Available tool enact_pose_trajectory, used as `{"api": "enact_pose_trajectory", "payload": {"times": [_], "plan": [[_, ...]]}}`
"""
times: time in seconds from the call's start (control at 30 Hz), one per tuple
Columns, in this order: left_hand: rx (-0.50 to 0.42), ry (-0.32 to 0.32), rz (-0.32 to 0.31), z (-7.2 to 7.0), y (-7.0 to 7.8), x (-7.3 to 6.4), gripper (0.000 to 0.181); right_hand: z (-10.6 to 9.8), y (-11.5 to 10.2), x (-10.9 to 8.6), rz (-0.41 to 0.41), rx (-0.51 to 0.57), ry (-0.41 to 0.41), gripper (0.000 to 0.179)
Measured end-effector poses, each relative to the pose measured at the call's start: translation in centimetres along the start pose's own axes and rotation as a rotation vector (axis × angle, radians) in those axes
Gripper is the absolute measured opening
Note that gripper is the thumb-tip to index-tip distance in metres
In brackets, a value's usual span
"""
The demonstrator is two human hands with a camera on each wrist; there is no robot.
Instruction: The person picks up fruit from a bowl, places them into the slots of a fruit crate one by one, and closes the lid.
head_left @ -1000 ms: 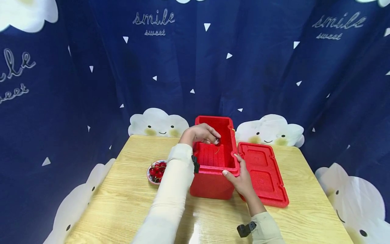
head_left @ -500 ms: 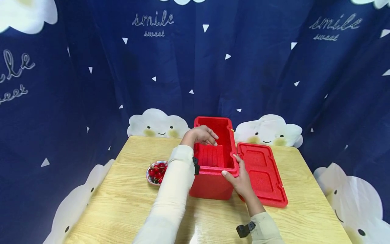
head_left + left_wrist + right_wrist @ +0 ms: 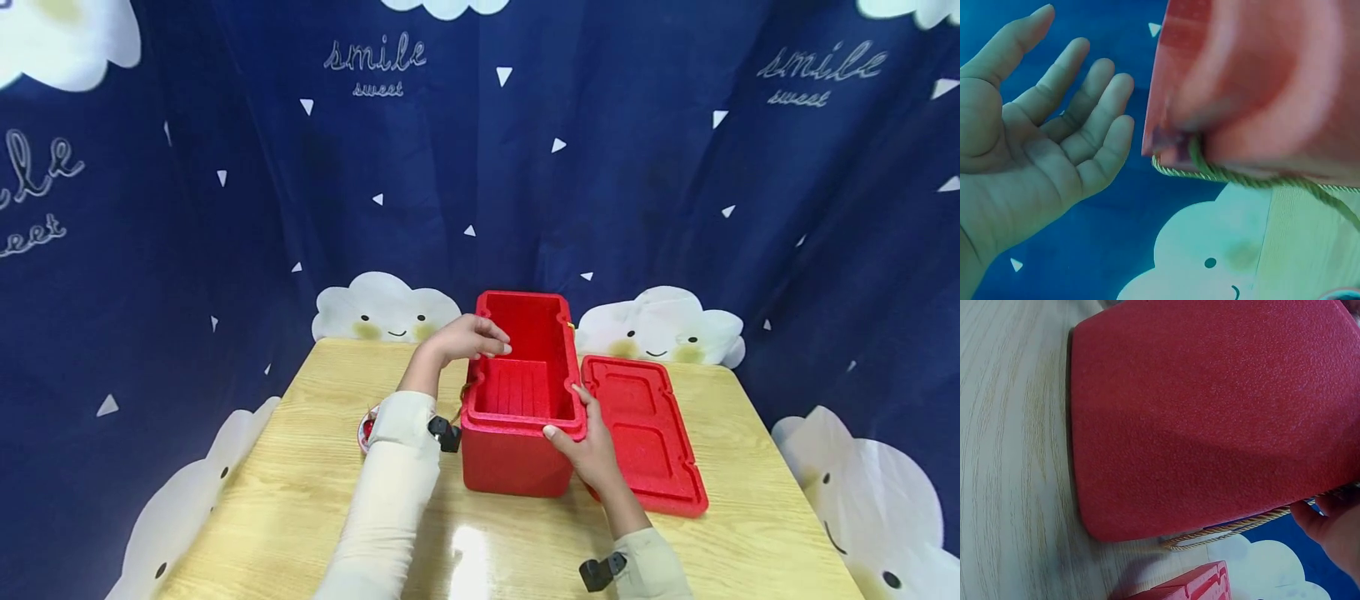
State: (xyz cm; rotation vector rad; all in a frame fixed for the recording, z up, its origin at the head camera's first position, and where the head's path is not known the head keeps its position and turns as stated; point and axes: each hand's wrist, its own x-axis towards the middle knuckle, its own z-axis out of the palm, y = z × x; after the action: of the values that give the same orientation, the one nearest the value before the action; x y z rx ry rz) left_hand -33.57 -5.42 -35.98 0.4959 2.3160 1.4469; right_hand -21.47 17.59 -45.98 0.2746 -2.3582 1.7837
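Observation:
A red foam box [image 3: 517,462], lidless, stands at mid-table with its ribbed inner floor facing up. Over its left rim hovers my left hand [image 3: 468,337], holding nothing. In the left wrist view the fingers of the left hand [image 3: 1041,134] are spread and slightly bent, beside the box wall [image 3: 1260,75]. My right hand [image 3: 595,442] grips the box's near right corner, thumb on the front and fingers along the right side. A small bowl [image 3: 361,433] with red cherries [image 3: 368,427] stands left of the box, mostly covered by the left sleeve.
The box's red lid [image 3: 645,442] lies flat on the table [image 3: 262,492], right of the box. A twisted cord [image 3: 1241,179] runs along the box's left side, and another cord [image 3: 1260,519] along its right. A blue curtain [image 3: 480,167] hangs behind the table.
The left hand let go of a dark cherry with a stem over the box, then moved left toward the rim. Its sleeve now covers more of the bowl. The right hand keeps its grip.

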Motion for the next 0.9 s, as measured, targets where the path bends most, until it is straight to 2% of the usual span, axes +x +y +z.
{"api": "enact_pose_trajectory", "payload": {"times": [0.3,0.43,0.63,0.67,0.73,0.87,0.9], "plan": [[-0.07,0.12,0.135,0.2,-2.9,-2.8,0.025,0.1,-0.1,0.0,0.019,0.014,-0.002,0.079],[-0.072,0.179,0.151,0.4,-4.0,-4.0,0.025,0.2,0.0,0.0,-0.003,0.01,0.0,0.078],[-0.071,0.261,0.19,0.8,-5.3,-5.1,0.032,0.2,0.0,0.1,-0.002,0.014,0.004,0.078],[-0.075,0.269,0.192,0.8,-5.1,-5.6,0.033,0.3,0.0,0.1,-0.004,0.018,0.005,0.078],[-0.073,0.297,0.205,1.0,-5.5,-6.0,0.035,0.3,0.1,0.1,-0.008,0.03,0.003,0.078],[-0.057,0.38,0.224,1.7,-6.3,-6.8,0.034,0.4,0.1,0.0,-0.023,0.033,0.015,0.078],[-0.048,0.413,0.228,1.9,-6.9,-6.7,0.034,0.4,0.0,0.0,-0.022,0.031,0.016,0.078]]}}
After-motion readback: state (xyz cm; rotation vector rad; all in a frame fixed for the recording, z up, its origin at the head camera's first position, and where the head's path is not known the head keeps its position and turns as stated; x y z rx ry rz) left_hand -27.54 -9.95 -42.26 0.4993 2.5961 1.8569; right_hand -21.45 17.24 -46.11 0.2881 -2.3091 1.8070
